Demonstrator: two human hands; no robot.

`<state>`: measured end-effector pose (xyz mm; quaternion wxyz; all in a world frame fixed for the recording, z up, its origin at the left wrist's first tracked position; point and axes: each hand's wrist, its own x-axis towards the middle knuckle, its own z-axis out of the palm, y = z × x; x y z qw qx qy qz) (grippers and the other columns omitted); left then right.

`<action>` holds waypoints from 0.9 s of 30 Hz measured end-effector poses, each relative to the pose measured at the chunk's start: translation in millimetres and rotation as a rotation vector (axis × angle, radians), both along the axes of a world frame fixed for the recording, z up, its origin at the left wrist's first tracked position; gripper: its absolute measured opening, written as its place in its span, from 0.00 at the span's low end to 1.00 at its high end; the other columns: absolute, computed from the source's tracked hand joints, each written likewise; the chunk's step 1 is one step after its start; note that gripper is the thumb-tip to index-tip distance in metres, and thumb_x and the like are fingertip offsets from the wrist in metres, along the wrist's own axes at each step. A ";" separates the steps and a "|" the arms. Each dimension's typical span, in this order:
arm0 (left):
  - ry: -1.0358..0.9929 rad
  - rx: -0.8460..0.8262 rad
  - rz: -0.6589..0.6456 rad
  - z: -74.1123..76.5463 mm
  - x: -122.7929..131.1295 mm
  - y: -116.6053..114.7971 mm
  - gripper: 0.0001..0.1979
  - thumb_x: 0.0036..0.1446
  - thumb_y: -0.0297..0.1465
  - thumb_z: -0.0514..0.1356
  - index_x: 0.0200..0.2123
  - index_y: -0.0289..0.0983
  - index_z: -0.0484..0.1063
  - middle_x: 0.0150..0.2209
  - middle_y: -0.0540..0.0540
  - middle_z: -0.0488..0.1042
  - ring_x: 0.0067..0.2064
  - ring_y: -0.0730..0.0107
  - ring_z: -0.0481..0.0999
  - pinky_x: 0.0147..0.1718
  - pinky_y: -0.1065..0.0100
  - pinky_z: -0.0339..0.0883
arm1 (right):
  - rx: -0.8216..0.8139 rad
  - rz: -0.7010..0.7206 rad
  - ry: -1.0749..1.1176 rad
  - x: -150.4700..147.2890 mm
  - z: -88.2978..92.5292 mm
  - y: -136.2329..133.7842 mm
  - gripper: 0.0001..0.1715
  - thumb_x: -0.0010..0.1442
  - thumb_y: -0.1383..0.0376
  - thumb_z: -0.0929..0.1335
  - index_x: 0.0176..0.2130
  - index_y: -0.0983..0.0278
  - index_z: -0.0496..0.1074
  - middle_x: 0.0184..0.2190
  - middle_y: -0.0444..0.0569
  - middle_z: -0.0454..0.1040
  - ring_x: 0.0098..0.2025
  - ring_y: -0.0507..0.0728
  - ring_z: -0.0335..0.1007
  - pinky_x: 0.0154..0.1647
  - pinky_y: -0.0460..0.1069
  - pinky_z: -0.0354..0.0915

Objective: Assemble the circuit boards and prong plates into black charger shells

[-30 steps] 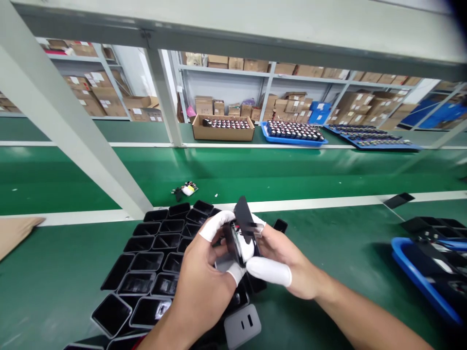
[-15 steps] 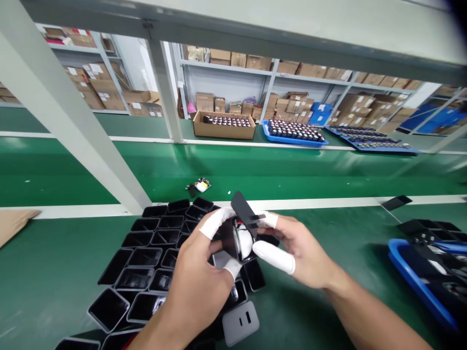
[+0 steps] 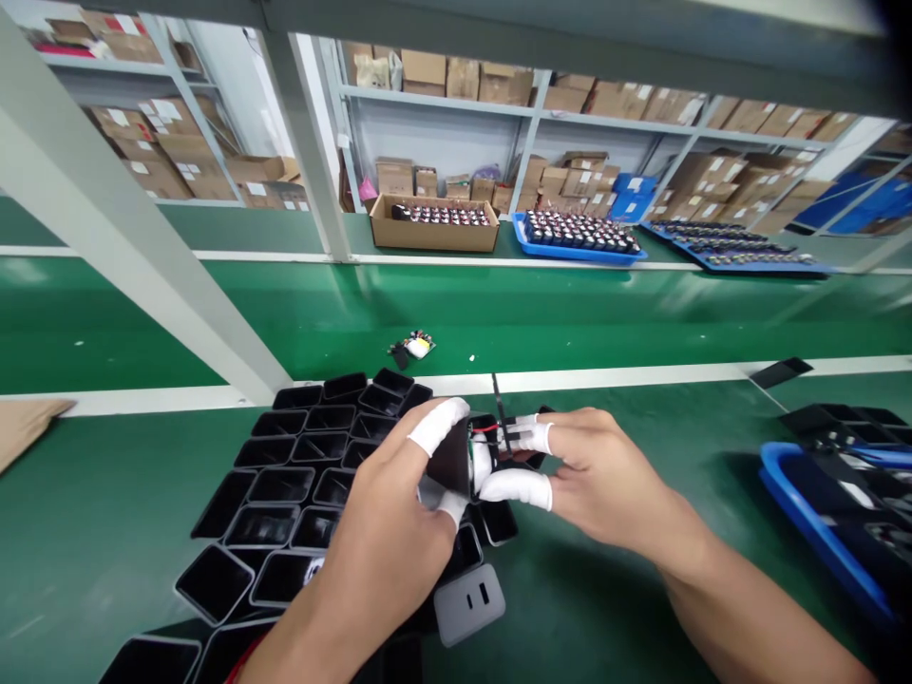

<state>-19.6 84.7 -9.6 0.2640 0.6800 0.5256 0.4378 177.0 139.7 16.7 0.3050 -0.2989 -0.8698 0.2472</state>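
Above the packed black shells (image 3: 299, 494), left hand (image 3: 399, 541) and right hand (image 3: 605, 475) fingers pinch one black casing (image 3: 456, 461).

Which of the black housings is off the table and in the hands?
The black housing pinched between the left hand and right hand. It is lifted, with red wire showing; the other housings sit open-side-up on the green table.
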 end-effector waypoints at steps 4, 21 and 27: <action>0.033 -0.010 -0.002 2.9 -0.5 0.9 0.31 0.50 0.16 0.56 0.57 0.45 0.65 0.55 0.56 0.68 0.52 0.74 0.73 0.51 0.75 0.73 | 0.030 -0.014 -0.081 3.1 2.9 0.1 0.18 0.60 0.57 0.72 0.28 0.70 0.74 0.25 0.50 0.71 0.26 0.51 0.67 0.27 0.46 0.61; 0.081 0.080 0.120 -0.2 3.8 1.2 0.30 0.51 0.22 0.54 0.57 0.50 0.62 0.54 0.58 0.67 0.47 0.77 0.75 0.46 0.77 0.74 | -0.399 -0.059 -0.013 -5.5 10.9 -4.9 0.13 0.62 0.66 0.65 0.27 0.70 0.69 0.26 0.47 0.73 0.27 0.50 0.67 0.30 0.45 0.66; 0.144 0.125 0.165 0.1 5.6 -0.6 0.26 0.54 0.24 0.54 0.56 0.46 0.63 0.54 0.55 0.68 0.47 0.73 0.76 0.46 0.73 0.75 | -0.548 -0.117 0.039 -10.0 5.1 -5.9 0.13 0.59 0.62 0.64 0.28 0.68 0.65 0.26 0.49 0.72 0.30 0.56 0.72 0.30 0.47 0.69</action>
